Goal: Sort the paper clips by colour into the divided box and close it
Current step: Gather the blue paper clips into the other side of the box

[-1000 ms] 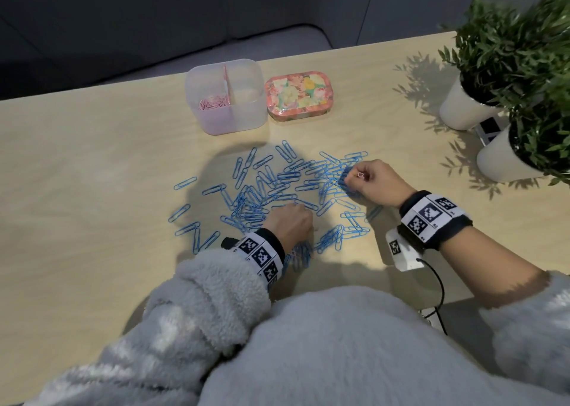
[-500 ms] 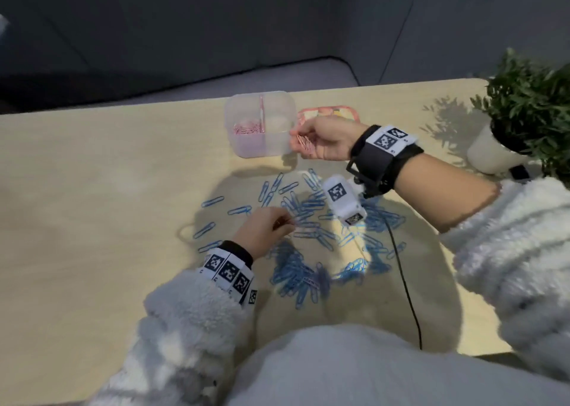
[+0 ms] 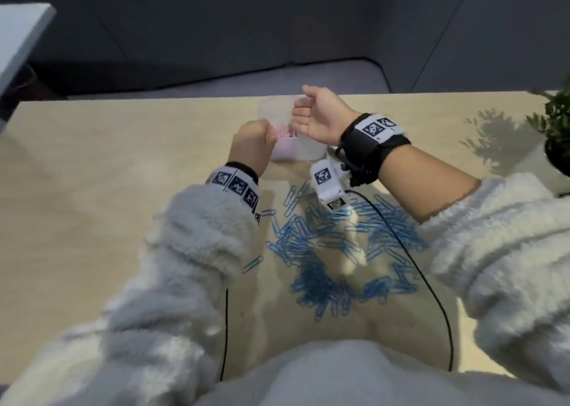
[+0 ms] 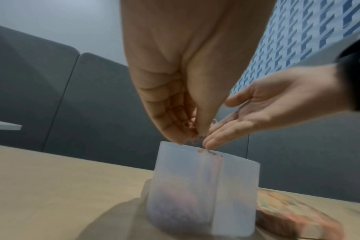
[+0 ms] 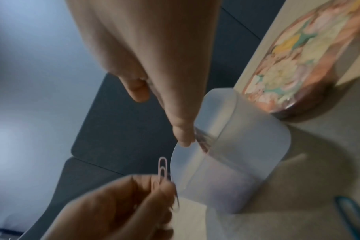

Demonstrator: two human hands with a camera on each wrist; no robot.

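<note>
**Both hands over the divided box, a pink clip pinched in the left**

Left-hand grip [image 5: 121, 209] is narrow: fingertips and thumb bunched round a pink paper clip [image 5: 163, 168] that sticks up out of the pinch, as the right wrist view shows. That hand [image 3: 253, 146] hangs at the near-left rim of the translucent divided box [image 4: 232, 186], its fingertips just above the rim in the left wrist view.

Right-hand grip [image 3: 317, 119] is wide and holds nothing that can be seen: palm turned up, fingers straight and sloping down, their tips [image 4: 212, 142] right at the box's rim beside the left hand's pinch. Whether they touch the rim is not clear.

Below both hands, the box stands upright on the table [image 3: 108, 189], lid off. Pink clips [image 3: 285, 133] lie in the compartment under the left hand; the compartment under the right hand looks pale, its contents unclear.

Just beyond the box, on the right hand's side, lies the flower-patterned lid [image 5: 302, 53], flat on the table.

Nearer the person than both hands, a thick scatter of blue paper clips [image 3: 333, 251] covers the table between the two fleecy sleeves [image 3: 191, 251], with thin black cables [image 3: 410, 260] running from the wrist cameras across it.
</note>
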